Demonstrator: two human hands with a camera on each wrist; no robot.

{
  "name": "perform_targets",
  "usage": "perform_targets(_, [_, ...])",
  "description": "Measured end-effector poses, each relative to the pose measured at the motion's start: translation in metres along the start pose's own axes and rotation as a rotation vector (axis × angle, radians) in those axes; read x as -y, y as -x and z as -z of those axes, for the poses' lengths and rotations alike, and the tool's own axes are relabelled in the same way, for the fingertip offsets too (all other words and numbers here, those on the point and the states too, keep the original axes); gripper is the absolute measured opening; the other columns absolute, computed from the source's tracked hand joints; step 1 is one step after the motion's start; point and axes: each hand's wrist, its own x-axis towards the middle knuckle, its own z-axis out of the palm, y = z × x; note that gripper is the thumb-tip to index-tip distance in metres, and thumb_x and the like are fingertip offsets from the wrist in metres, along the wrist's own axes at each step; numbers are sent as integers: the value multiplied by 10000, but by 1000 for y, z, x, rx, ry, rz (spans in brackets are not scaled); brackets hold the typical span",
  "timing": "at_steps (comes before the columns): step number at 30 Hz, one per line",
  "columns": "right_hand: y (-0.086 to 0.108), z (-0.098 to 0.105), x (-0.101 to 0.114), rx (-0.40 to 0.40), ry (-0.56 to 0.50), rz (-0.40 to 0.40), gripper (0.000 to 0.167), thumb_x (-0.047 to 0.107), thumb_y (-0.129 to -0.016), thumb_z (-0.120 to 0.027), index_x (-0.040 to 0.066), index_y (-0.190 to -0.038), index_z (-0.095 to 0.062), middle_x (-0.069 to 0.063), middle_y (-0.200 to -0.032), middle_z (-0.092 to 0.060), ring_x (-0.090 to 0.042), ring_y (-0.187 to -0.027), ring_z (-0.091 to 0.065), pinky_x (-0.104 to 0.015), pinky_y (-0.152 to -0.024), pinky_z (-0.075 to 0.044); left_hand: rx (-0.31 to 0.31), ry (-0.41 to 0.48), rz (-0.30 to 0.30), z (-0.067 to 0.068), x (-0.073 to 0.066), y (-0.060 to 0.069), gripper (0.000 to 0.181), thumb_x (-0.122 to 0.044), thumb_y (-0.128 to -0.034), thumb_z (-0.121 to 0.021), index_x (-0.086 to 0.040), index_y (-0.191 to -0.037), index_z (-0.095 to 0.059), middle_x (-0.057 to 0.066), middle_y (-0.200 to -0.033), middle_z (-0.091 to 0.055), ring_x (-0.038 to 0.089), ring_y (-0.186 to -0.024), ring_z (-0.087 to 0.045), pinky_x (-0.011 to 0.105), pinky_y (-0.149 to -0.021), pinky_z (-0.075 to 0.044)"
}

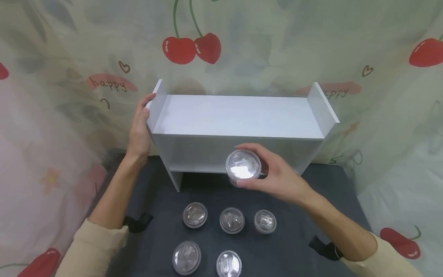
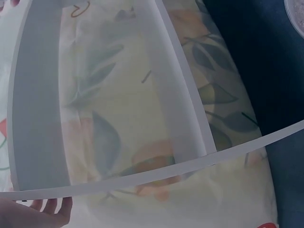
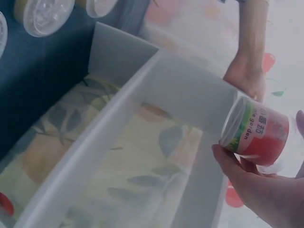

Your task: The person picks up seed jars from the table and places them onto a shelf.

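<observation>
A white two-tier shelf stands on the dark mat. My left hand grips the upper edge of its left side panel. In the right wrist view, my right hand holds a small round plastic tub with a clear lid and a red and green label reading "garden". From the head view, that tub is in front of the shelf's lower compartment, its lid facing up. On the mat nearer me sit similar lidded tubs, among them a left one, a middle one and a right one.
Two more tubs are closest to me, a larger one and a shiny-lidded one. A pale curtain printed with cherries hangs behind the shelf and along both sides. Black straps lie by both forearms.
</observation>
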Motion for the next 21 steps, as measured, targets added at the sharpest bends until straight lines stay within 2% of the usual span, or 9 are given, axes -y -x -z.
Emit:
perform_targets(6, [-14, 1, 12, 6, 12, 8, 704, 129, -817, -819, 169, -1433, -480, -18, -1248, -595, -177, -1091, -609, -322, -970, -477, -14, 3, -8, -1, 1, 1, 485, -276, -1038, -250, -170, -1484, -409, 36, -1497, -357, 179, -1296, -332, 396, -1064, -218])
perform_targets(15, [-39, 2, 27, 1, 17, 24, 721, 131, -817, -823, 165, -1443, -468, -14, -1248, -570, -186, -1084, -583, -343, -919, -516, -31, 6, 0, -3, 2, 2, 487, -279, -1028, -237, -204, -1468, -431, 28, -1477, -366, 191, -1273, -339, 405, -1036, -229])
perform_targets(21, [-59, 3, 31, -3, -99, 55, 707, 85, -835, -796, 116, -1451, -451, -78, -1264, -560, -244, -1098, -576, -349, -890, -536, -29, -1, -13, -2, 1, 0, 494, -258, -1028, -228, -161, -1470, -427, 33, -1511, -342, 177, -1324, -313, 414, -1098, -190])
